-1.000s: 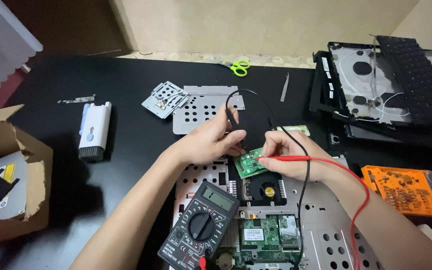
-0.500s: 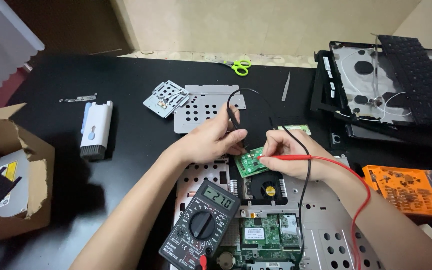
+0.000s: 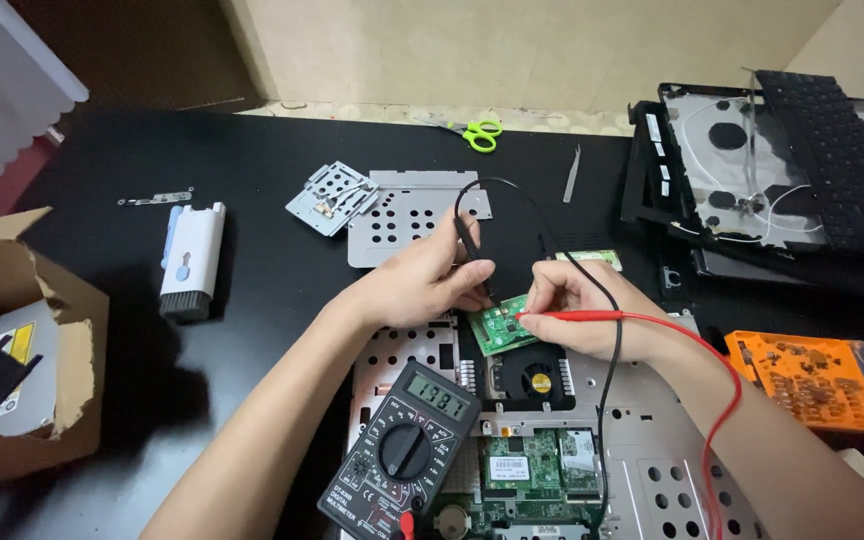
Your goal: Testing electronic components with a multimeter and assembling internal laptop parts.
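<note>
Black tabletop (image 3: pixel 272 330) fills the head view, with a pale floor behind it at 12 o'clock. At the centre lies a small green circuit board (image 3: pixel 502 323), tilted, above the opened laptop chassis (image 3: pixel 642 440) with its round fan (image 3: pixel 540 381).

Left hand (image 3: pixel 422 285) comes from 7 o'clock and its fingers are pinched on the black probe (image 3: pixel 470 245); the probe tip goes down to the upper left edge of the small green circuit board. Right hand (image 3: pixel 592 320) comes from 4 o'clock and pinches the red probe (image 3: pixel 567 315), which lies almost flat and touches the right side of the same board. So the board sits between the two hands, just under the fingertips of both. I cannot tell if a finger also presses the board itself.

At 6 o'clock from the hands stands the black multimeter (image 3: pixel 402 450), its screen lit with digits; black and red wires go from it to the probes.

At 9 o'clock there is a white cleaning tool (image 3: pixel 192 260), and further left a cardboard box (image 3: pixel 42 400). At 12 o'clock are a perforated metal plate (image 3: pixel 407 215) and green scissors (image 3: pixel 482 133). At 2 o'clock is a dismantled laptop lid with keyboard (image 3: pixel 802 170), at 4 o'clock an orange plastic box (image 3: pixel 812 380).
</note>
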